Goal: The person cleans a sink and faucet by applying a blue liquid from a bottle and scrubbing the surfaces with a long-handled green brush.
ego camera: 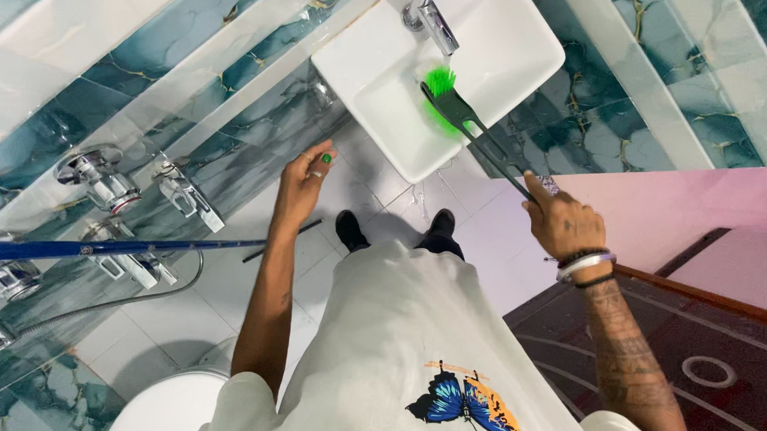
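Standing at the basin, looking straight down past my white shirt (397, 326) to my dark shoes (349, 230) on the pale floor tiles (245, 287).

My right hand (562, 220), centre right of the frame, is curled shut around the far end of the long dark handle of a brush (467, 125). I grip it at the very tip, so the whole length of the handle gives me reach into the bowl without leaning in. The handle runs up and left from my fist; the green bristle head (440, 80) sits at top centre, inside the white square sink (508, 41), low against the basin's near inner wall and just under the chrome tap (429, 17). Bristles look pressed to the porcelain, though the actual contact is hard to confirm. So the working end is well apart from my hand, up and to the left of it.

My left hand (304, 180) holds nothing. Fingers are loosely bent, half open, hanging in the air left of the sink's lower corner, near it but not touching; it seems held out for balance.

Around: chrome wall valves (100, 178) at left on the teal marbled tiles (235, 83), a blue pole (102, 249) crossing the left edge, a shower hose (143, 296) below it, the toilet rim (173, 404) at bottom left.
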